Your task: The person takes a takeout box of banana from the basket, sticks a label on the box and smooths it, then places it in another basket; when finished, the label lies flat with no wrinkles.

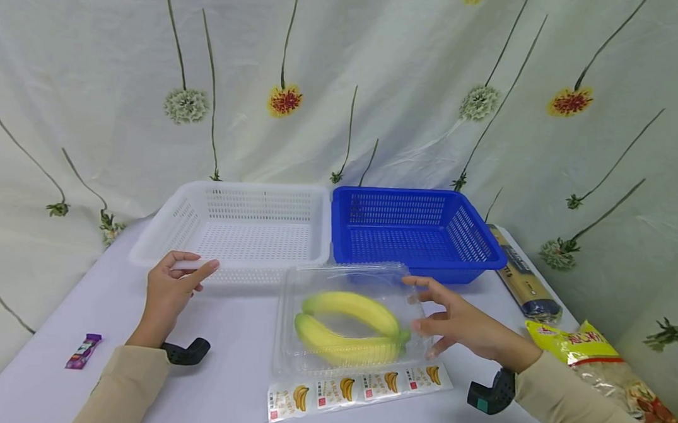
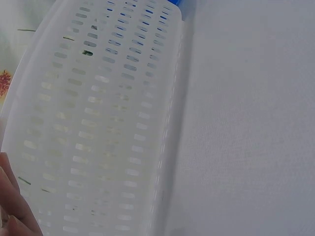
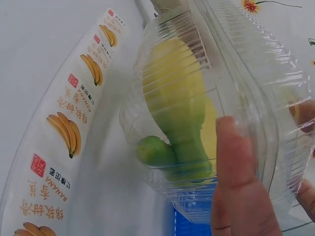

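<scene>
Two yellow bananas with green tips (image 1: 350, 347) lie inside a closed clear plastic box (image 1: 285, 335). My right hand (image 1: 465, 324) grips that box by its right side, with fingers spread over the edge; the box also fills much of the right wrist view, bananas (image 3: 174, 83) showing through its ribbed wall. My left hand (image 1: 170, 292) pinches the front rim of a white perforated basket (image 1: 257, 263) near its left corner. In the left wrist view only the fingertips (image 2: 17, 206) show, at the rim of the basket (image 2: 103, 123).
A blue perforated basket (image 1: 416, 264) stands right of the white one. A strip of banana labels (image 1: 359, 392) lies in front of the box. At right are a long brown package (image 1: 520, 276) and a yellow-topped bag (image 1: 599, 362); a small purple packet (image 1: 84, 352) lies at left.
</scene>
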{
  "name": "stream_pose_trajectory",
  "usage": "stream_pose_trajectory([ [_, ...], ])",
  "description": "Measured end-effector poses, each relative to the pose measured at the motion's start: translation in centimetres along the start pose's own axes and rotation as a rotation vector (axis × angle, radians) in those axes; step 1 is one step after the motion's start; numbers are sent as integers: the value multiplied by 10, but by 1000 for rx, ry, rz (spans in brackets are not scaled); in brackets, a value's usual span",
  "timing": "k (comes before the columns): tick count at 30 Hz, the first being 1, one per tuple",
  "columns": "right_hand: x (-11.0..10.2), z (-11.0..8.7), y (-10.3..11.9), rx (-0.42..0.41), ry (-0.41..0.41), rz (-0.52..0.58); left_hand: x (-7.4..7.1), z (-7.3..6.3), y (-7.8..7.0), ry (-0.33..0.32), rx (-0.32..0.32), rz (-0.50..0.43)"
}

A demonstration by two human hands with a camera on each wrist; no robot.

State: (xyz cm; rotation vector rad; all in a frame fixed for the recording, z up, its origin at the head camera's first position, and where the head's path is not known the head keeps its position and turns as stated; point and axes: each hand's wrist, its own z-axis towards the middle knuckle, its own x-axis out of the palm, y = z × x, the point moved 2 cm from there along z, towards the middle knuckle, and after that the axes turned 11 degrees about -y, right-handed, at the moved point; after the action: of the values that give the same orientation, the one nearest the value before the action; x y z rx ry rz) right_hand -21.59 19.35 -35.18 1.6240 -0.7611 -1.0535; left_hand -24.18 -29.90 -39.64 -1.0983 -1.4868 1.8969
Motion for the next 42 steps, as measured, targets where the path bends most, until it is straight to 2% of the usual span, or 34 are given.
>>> stream_pose_trajectory([
  [12,8,1,-20,27,-14,26,0,0,0,-5,8,-10],
  [22,7,13,-35,65,-34,20,1,1,1,0,4,0],
  [33,7,21,-37,49,-59,-11,0,0,-1,8,-2,9],
  [42,7,19,-40,-9,-75,-91,0,0,-2,32,22,73],
])
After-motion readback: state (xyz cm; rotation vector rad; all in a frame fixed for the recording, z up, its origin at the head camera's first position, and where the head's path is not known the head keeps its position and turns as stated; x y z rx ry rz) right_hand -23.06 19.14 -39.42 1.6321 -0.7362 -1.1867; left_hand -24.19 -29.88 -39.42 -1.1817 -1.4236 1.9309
